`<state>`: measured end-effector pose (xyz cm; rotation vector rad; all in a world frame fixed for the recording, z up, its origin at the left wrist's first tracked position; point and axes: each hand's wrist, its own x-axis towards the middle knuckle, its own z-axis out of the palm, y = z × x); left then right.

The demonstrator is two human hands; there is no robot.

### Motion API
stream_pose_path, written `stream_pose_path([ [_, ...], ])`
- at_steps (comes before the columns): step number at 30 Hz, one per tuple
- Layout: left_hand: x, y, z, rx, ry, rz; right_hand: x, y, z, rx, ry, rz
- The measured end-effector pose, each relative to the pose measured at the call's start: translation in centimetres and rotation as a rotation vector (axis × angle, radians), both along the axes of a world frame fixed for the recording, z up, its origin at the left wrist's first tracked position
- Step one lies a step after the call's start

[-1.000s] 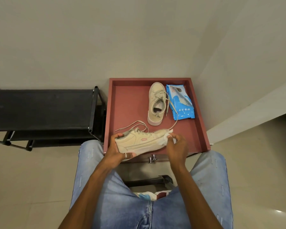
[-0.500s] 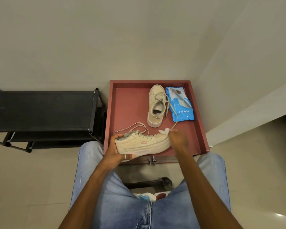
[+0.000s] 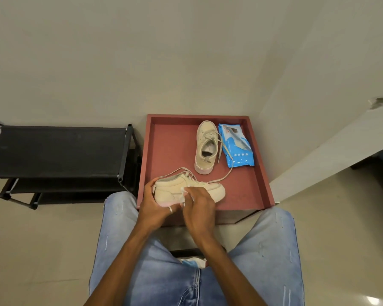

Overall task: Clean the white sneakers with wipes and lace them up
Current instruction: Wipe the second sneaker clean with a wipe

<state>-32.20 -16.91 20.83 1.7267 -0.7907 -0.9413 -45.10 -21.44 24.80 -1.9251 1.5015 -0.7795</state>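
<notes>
My left hand grips the heel end of a cream-white sneaker held on its side over the front of the red tray, toe pointing right. My right hand presses a white wipe against the sneaker's near side, fingers curled round the wipe. Loose laces trail from this shoe across the tray. The second sneaker stands upright at the back of the tray, laces partly threaded. A blue wipes pack lies right beside it.
A black shoe rack stands to the left of the tray. Walls close in behind and to the right. My knees in blue jeans frame the tray's front edge, with tiled floor on both sides.
My right hand has carried the wipe from the sneaker's toe leftward to the middle of its near side. My left hand keeps its hold on the heel.
</notes>
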Motion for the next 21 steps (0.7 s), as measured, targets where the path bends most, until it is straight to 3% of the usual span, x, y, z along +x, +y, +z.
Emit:
stream_pose_path([
  [6,-0.7,0.6,1.0,-0.044,-0.093,0.079,2.4,1.7,0.7,-0.114,-0.071,0.199],
  [11,-1.1,1.4,1.8,-0.097,-0.15,0.119,2.1,-0.6,1.4,-0.154,-0.198,0.076],
  [16,-1.8,1.9,1.9,-0.105,-0.229,0.102,1.3,-3.5,2.3,0.083,-0.222,-0.135],
  [21,-1.2,2.1,1.1,-0.125,-0.182,0.16,3.5,0.7,2.8,-0.192,-0.221,0.086],
])
